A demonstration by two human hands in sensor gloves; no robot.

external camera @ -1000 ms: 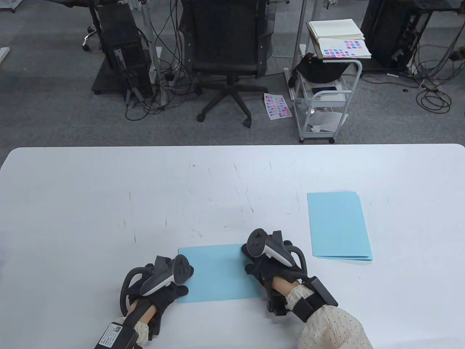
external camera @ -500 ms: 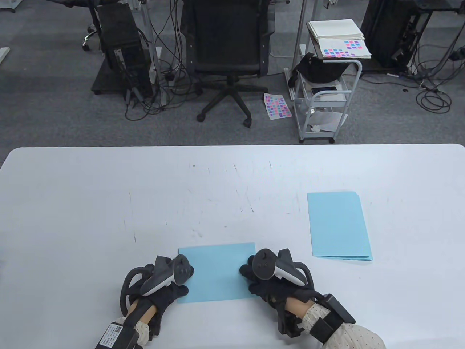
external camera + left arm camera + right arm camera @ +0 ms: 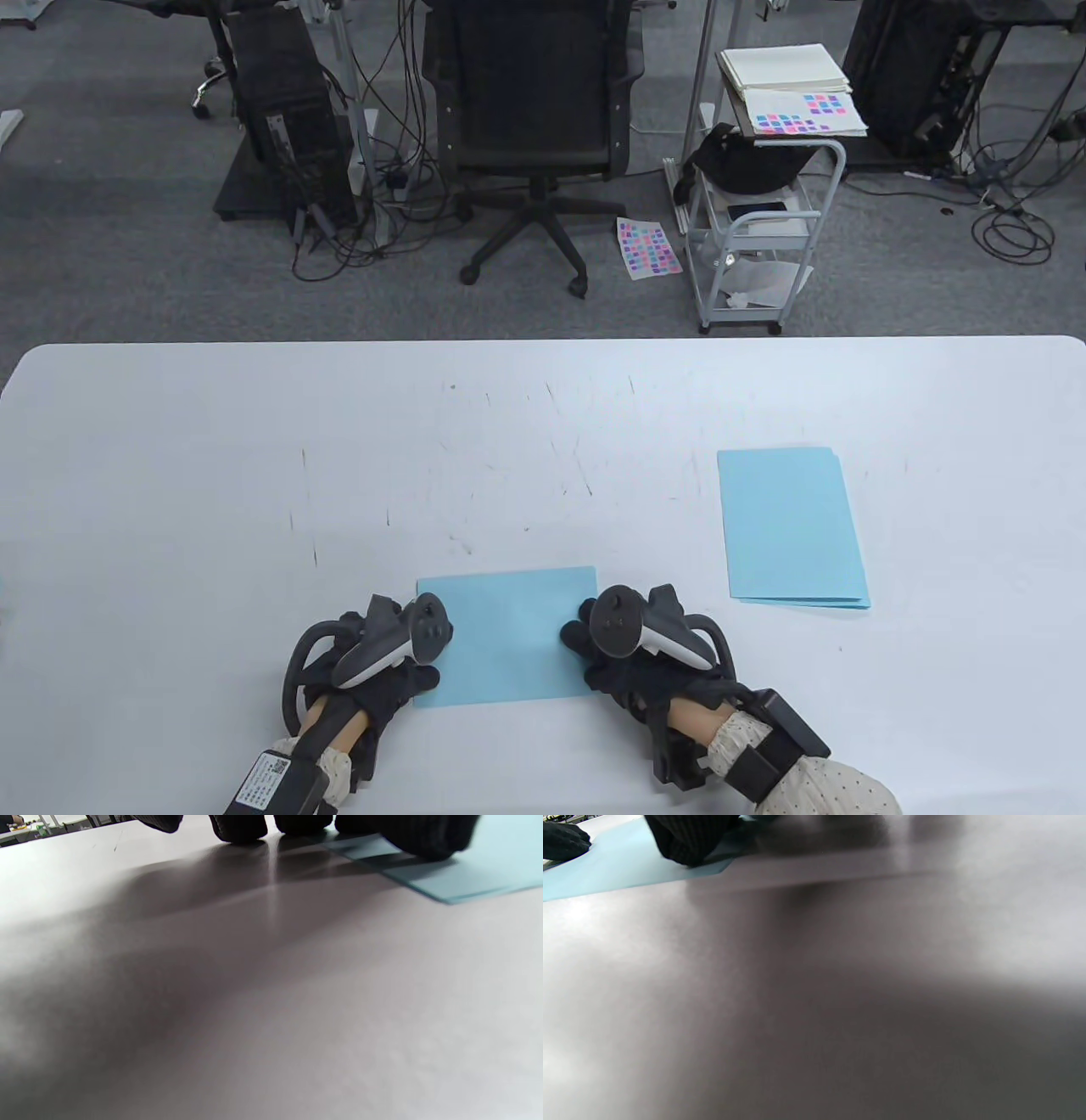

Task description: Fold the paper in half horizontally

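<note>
Table view shows the folded blue paper lying flat on the tabletop between my two hands. My left hand presses its fingertips on the sheet's left edge, fingers relaxed, pinching nothing. My right hand, which a second ago sat further forward over the far right corner, has drawn back along the right edge and now rests there, fingers flat on the sheet. I judge the crease sweep finished and the fold essentially done. A stack of blue sheets lies well apart beyond my right hand
</note>
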